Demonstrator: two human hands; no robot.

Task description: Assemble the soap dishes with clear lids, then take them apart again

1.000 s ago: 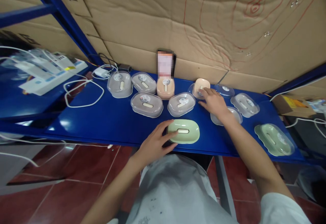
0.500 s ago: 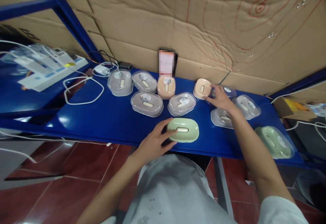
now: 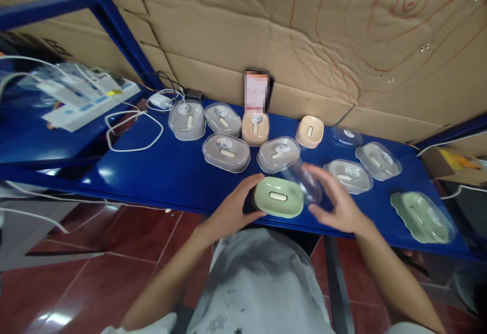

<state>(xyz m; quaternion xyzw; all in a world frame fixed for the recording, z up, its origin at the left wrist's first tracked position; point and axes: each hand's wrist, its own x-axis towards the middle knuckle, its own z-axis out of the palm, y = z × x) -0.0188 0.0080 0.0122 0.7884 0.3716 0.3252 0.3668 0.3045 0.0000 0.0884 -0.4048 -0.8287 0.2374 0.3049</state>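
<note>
My left hand grips the left end of a green oval soap dish, thumb along the near side and fingers on the far side. The dish sits open-topped at the table's front, a cream oblong piece in its middle. My right hand holds a clear plastic lid, tilted over the dish's right end and blurred by motion. Behind, an uncovered peach soap dish stands beside another clear lid with a round sticker. Several grey lidded dishes are spread around.
A phone leans on the cardboard wall behind a lidded peach dish. Another green lidded dish lies at the right. A power strip and white cable lie at the left of the blue table.
My right hand has come from beside the peach dish at the back to the green dish, bringing a clear lid. My left hand stays on the green dish. The view has shifted slightly.
</note>
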